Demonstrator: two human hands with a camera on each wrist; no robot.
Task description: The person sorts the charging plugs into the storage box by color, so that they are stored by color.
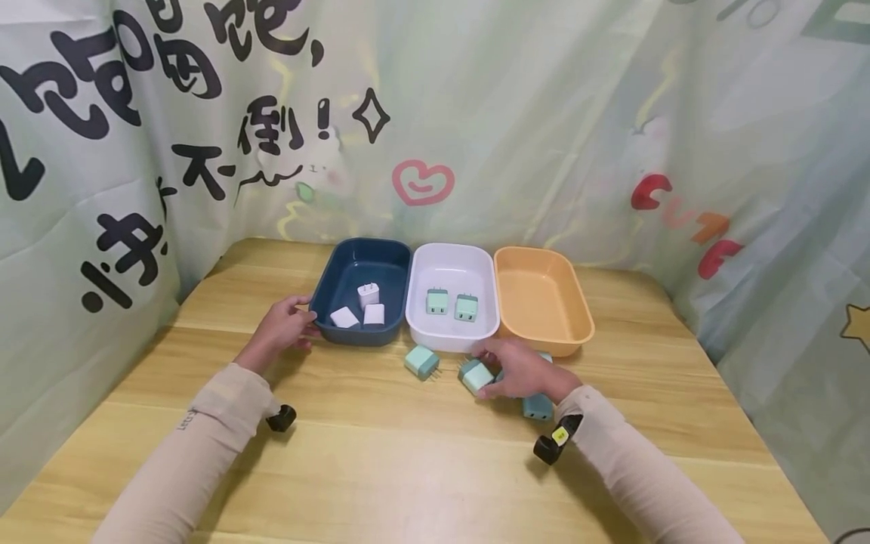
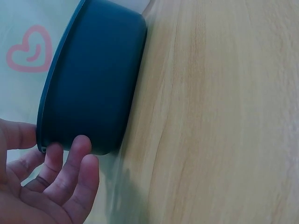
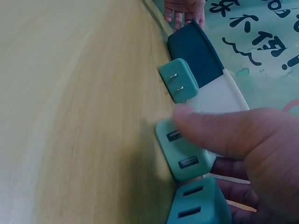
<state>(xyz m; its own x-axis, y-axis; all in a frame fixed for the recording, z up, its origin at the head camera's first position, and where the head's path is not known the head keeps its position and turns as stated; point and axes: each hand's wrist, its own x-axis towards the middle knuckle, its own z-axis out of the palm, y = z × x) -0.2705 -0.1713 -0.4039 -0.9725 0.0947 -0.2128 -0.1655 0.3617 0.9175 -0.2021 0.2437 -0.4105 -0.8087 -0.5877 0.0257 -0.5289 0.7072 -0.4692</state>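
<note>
At the left, my left hand [image 1: 285, 326] holds the near left corner of a dark blue tray [image 1: 326, 283]; the left wrist view shows its thumb at the rim and curled fingers against the outer wall. My right hand [image 1: 519, 369] pinches a green plug charger [image 1: 477, 375] on the table, thumb on its near side, fingertips partly hidden. Another green charger [image 1: 422, 363] lies left of it, prongs pointing right. Under and beside the right hand are more teal chargers [image 1: 538, 407], partly covered. Two green chargers [image 1: 437, 301] stand in the white tray [image 1: 451, 261].
Three white chargers [image 1: 374, 314] lie in the dark blue tray. A yellow-orange tray [image 1: 544, 287] stands right of the white one, the three side by side. Behind the wooden table [image 1: 381, 461] hangs a printed curtain [image 1: 516, 121].
</note>
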